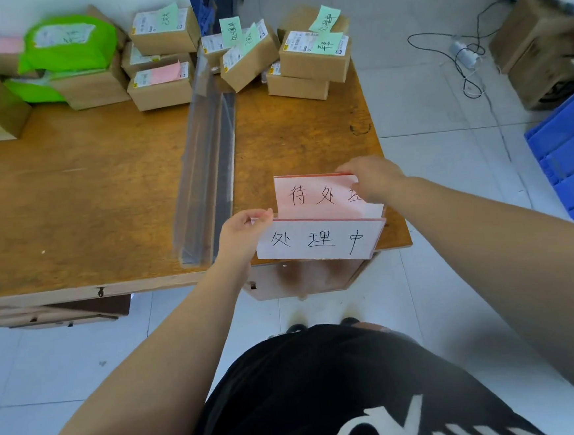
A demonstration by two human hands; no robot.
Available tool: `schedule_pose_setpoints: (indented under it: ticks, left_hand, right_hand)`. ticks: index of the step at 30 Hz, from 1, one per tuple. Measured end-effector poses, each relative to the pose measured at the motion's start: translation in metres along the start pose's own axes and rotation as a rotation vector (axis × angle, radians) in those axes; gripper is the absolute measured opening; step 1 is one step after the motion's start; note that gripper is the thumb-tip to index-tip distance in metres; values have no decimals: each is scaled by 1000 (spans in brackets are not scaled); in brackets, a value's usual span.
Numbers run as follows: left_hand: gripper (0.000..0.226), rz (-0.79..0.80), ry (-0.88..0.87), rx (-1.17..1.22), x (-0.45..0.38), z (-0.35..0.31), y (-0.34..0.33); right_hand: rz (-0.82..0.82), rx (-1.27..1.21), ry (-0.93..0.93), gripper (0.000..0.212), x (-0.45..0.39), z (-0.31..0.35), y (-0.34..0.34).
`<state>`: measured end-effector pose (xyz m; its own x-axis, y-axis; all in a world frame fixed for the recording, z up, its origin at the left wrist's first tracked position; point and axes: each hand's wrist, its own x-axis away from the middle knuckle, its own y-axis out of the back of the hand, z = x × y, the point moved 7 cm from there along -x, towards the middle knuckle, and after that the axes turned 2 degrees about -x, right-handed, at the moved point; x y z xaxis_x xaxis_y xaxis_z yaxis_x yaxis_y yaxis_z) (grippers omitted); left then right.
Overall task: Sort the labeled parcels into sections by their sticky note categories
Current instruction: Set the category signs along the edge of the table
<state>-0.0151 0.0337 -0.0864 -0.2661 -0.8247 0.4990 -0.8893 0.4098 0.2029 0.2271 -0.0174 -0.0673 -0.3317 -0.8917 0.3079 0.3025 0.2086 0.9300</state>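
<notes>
Head view: 2 sign cards [318,239] lengthwise left-right.

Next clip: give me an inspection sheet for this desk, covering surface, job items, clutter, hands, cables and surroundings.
Surface: worn wooden desk, split by a clear divider.
Job's things: cardboard parcels with green or pink sticky notes stacked along the far edge; a green bag parcel far left; two handwritten section signs near the front right.
Clutter: nothing seen.
Hands: left hand pinches the nearer sign's corner; right hand grips the farther sign.
Cables: black cable looped on the floor.
Surroundings: tiled floor, blue crate, boxes at right.
</notes>
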Motion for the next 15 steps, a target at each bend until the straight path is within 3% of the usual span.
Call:
schedule_pose_setpoints:
  ticks: [15]
  left_hand:
    - [8, 97, 33, 131, 28, 24, 29]
  right_hand:
    - [-39, -52, -35, 46, 28, 10, -12]
